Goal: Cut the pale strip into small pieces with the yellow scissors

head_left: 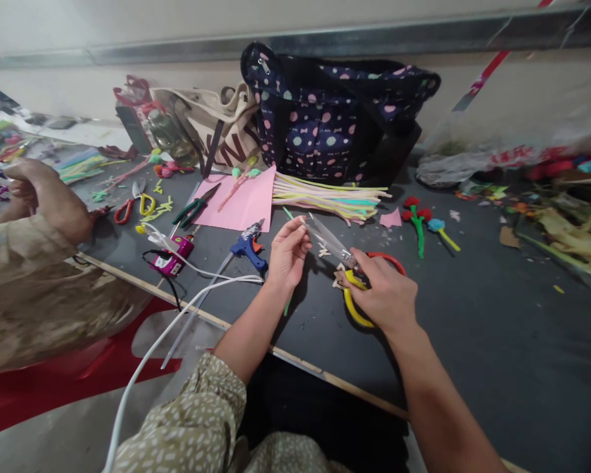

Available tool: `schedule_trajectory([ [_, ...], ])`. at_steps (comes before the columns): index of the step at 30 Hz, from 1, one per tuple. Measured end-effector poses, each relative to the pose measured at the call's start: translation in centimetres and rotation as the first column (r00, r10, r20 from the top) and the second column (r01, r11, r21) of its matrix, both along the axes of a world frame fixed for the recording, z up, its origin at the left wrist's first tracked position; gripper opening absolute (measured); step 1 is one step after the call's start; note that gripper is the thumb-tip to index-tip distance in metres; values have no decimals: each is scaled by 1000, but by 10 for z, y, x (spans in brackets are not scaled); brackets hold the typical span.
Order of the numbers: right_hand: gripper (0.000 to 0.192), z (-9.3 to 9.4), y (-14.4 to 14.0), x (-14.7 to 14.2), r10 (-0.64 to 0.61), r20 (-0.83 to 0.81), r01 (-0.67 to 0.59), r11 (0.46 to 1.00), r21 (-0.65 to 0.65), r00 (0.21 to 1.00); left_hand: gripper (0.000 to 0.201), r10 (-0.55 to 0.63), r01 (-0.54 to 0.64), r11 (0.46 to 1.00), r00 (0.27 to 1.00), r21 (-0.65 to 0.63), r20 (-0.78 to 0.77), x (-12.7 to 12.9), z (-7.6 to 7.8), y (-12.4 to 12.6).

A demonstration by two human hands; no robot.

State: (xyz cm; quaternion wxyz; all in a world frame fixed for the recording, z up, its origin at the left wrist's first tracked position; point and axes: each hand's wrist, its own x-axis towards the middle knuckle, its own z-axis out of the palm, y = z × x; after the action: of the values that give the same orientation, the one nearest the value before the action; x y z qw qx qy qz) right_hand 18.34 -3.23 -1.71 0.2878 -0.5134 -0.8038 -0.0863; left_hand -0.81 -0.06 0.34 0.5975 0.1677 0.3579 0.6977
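My right hand point(387, 292) grips a pair of scissors point(332, 243) with red and yellow handles. Their blades point up and left, with the tips close to my left fingertips. My left hand point(290, 249) is closed in a pinch; a tiny pale bit shows at the fingertips, too small to name. A thin green stem point(287, 306) shows below that hand, and a green end appears above it; whether I hold it, I cannot tell. Small cream scraps point(339, 276) lie on the dark table beneath the scissors. Left of my left hand rests a blue glue gun point(250, 248).
Pink paper point(246, 203), pliers point(192, 209) and a bundle of pipe cleaners point(329, 197) lie ahead, before a dotted bag point(325, 125). Red point(416, 220) and blue point(437, 226) pipe-cleaner flowers lie right. A white cable point(177, 322) crosses the front edge. A co-worker's arm point(54, 203) is at left.
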Motion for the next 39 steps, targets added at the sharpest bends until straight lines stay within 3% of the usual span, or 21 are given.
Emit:
schedule_trajectory([
  [5, 42, -2, 1, -1, -23, -32, 22, 1000, -8, 999, 30, 76, -68, 993, 994, 92, -80, 1, 3, 0],
  [8, 41, -2, 0, -2, -39, -59, 38, 999, -23, 997, 34, 217, -162, 965, 937, 208, -272, 3, 4, -4],
  [9, 41, -2, 0, -3, -46, -61, 44, 999, -26, 997, 35, 291, -203, 945, 880, 256, -374, 4, 4, -6],
  [11, 41, -2, 0, -2, -61, -37, 60, 998, -26, 997, 33, 419, -220, 899, 681, 378, -600, 5, 4, -10],
  [13, 42, -1, -1, -1, -82, 7, 82, 996, -20, 997, 33, 477, -107, 871, 423, 480, -771, 6, 2, -13],
  [15, 44, 0, -1, 1, -99, 45, 99, 995, -12, 994, 40, 467, 43, 873, 207, 485, -860, 6, -1, -15],
  [17, 45, 1, -1, 3, -107, 71, 108, 994, -5, 992, 48, 421, 128, 895, 70, 427, -904, 5, -4, -14],
  [19, 47, 2, -2, 4, -109, 95, 109, 994, -1, 990, 53, 373, 129, 919, 30, 373, -927, 3, -6, -12],
  [20, 47, 2, -2, 4, -111, 105, 111, 994, 4, 988, 54, 353, 105, 928, 52, 357, -934, 2, -7, -10],
  [22, 47, 3, -3, 4, -114, 117, 113, 993, 18, 987, 51, 341, 23, 936, 192, 351, -920, -2, -7, -6],
  [24, 46, 4, -3, 3, -115, 113, 112, 993, 32, 987, 44, 365, -103, 928, 441, 358, -820, -6, -6, -1],
  [26, 44, 4, -3, 2, -113, 89, 110, 993, 42, 990, 42, 354, -196, 930, 702, 311, -618, -9, -4, 3],
  [27, 43, 5, -3, 1, -111, 69, 108, 993, 45, 991, 43, 326, -209, 938, 800, 275, -503, -10, -3, 4],
  [29, 42, 4, -2, 0, -103, 26, 101, 994, 48, 994, 43, 233, -173, 962, 922, 209, -308, -10, -2, 6],
  [32, 41, 3, -2, 0, -69, -18, 70, 997, 45, 997, 38, 98, -72, 982, 985, 172, -143, -8, 0, 5],
  [39, 43, -5, -2, 0, 27, -26, -25, 995, 101, 999, 34, -67, 64, 995, 997, 83, 41, -3, 2, 0],
])
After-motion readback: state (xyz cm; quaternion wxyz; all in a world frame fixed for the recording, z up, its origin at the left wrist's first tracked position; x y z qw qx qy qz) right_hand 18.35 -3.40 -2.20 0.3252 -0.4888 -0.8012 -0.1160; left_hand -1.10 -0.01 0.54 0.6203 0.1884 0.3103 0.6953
